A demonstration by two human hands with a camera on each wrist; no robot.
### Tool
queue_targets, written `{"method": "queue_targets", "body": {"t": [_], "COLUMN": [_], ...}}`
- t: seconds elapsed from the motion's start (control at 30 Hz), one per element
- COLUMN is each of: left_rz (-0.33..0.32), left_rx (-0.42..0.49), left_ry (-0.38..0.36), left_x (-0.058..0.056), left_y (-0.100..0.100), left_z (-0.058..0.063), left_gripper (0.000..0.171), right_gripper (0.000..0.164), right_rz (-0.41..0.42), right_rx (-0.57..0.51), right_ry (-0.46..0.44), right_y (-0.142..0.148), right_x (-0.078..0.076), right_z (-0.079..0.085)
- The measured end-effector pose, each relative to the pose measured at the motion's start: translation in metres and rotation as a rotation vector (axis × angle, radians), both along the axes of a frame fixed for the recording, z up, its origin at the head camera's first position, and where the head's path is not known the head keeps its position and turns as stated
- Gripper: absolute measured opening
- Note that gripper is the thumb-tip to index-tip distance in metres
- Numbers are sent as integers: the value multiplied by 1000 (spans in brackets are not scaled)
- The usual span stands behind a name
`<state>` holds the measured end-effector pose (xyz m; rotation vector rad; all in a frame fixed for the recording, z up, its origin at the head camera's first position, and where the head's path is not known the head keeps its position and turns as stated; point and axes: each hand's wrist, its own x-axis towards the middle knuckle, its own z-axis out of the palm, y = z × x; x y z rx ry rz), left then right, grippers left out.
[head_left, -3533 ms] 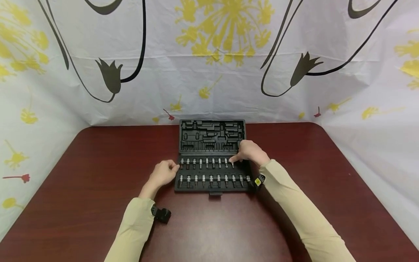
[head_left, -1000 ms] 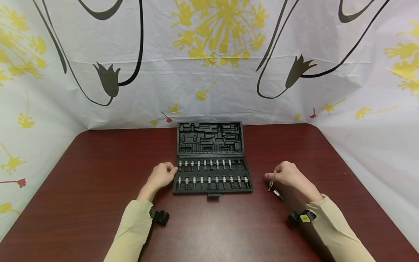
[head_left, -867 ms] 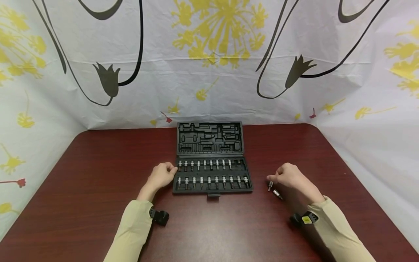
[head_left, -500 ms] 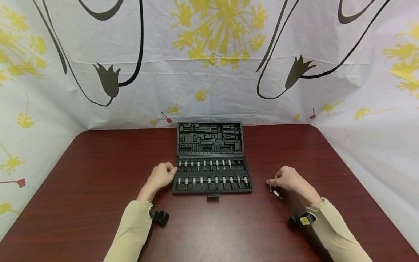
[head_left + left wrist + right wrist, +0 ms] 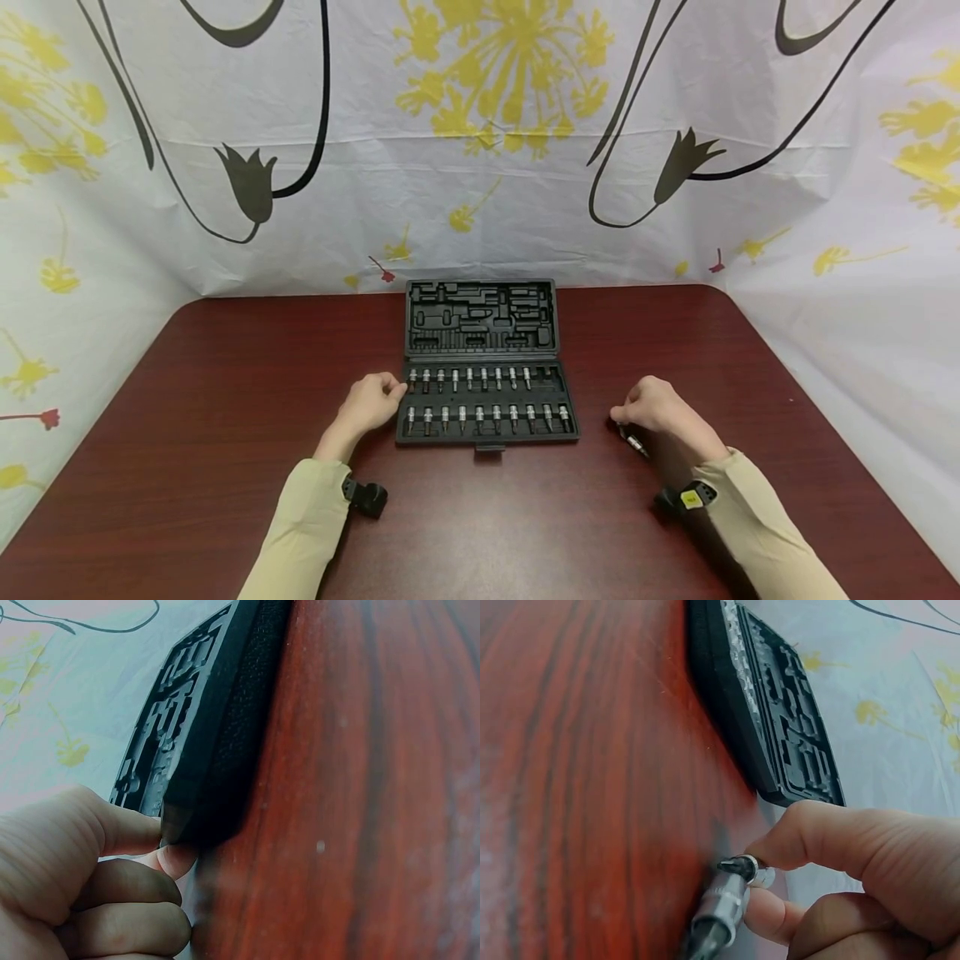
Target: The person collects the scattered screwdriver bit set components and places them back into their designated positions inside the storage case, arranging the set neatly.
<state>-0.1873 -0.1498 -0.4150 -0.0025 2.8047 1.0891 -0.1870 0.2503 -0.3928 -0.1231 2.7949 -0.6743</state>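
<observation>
My left hand (image 5: pixel 371 398) pinches the left edge of an open black tool case (image 5: pixel 225 750) between thumb and finger, its other fingers curled. Two rows of silver bit sockets (image 5: pixel 480 414) fill the case's lower half; at the far row's right end a slot holds none. To the right of the case, my right hand (image 5: pixel 658 407) is low over the table, thumb and finger pinching a small bit socket (image 5: pixel 761 876) with a dark tip. Beside those fingertips a second bit socket (image 5: pixel 718 907) lies on the wood, partly visible in the head view too.
The dark red wooden table (image 5: pixel 480 525) reaches to a white flower-printed cloth (image 5: pixel 480 192) hanging behind it. The case lid (image 5: pixel 480 317), with moulded recesses, lies folded back toward the cloth. A catch (image 5: pixel 490 448) juts from the case's front edge.
My right hand has gone from the case's far row to the table on the right. Over the last second it lowered and took hold of one bit socket there. My left hand stays put.
</observation>
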Motion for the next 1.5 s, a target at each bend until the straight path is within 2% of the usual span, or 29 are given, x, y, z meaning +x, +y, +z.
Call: {"method": "queue_targets", "body": {"t": [0.27, 0.83, 1.07, 1.27, 1.5], "left_rz": [1, 9, 5, 4, 6], "left_rx": [-16, -21, -16, -20, -19], "left_ry": [1, -7, -6, -3, -8], "left_x": [0, -2, -2, -2, -1], "left_y": [0, 1, 0, 0, 0], "left_z": [-1, -3, -3, -3, -2], "left_gripper": [20, 19, 19, 19, 19], "right_gripper": [31, 32, 32, 41, 44], "right_rz": [32, 29, 36, 36, 47], "right_rx": [-42, -107, -132, -157, -159], "right_ry": [3, 3, 0, -13, 25], "right_y": [-10, -44, -59, -70, -79], "right_x": [-13, -38, -47, -52, -60], "right_z": [5, 15, 13, 9, 5]}}
